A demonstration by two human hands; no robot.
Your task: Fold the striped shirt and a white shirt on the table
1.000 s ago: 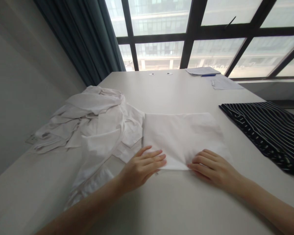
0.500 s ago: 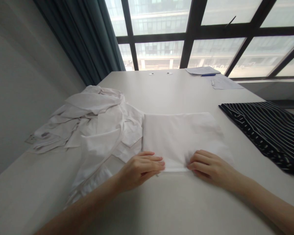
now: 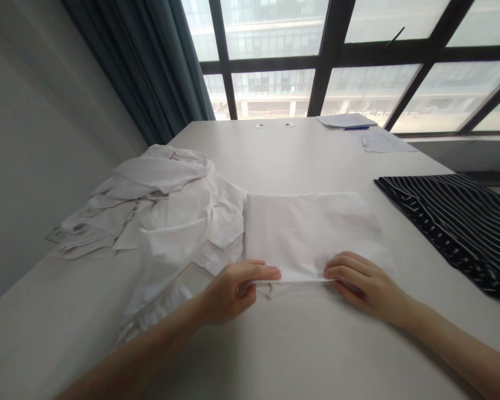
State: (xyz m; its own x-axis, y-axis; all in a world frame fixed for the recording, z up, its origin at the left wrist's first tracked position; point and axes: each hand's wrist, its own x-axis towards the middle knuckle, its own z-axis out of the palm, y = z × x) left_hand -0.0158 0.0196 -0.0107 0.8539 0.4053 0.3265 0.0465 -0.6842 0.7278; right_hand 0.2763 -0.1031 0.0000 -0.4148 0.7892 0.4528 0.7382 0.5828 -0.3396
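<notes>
A white cloth, folded into a flat rectangle, lies on the white table in front of me. My left hand pinches its near edge at the left corner, index finger on top and the other fingers curled beneath. Along the same edge, my right hand grips the fabric farther right, fingertips over the top. Between the two hands the edge is slightly raised, and a thin layer with a small loop shows under it. Whether the cloth is a garment I cannot tell.
A crumpled heap of white garments spreads to the left, touching the folded cloth. Black striped fabric lies at the right. Papers and a blue pen rest at the table's far side, below the window.
My left hand has gone from lying flat on the cloth to pinching its near corner. The near edge has lifted a little, and my right hand has closed on it.
</notes>
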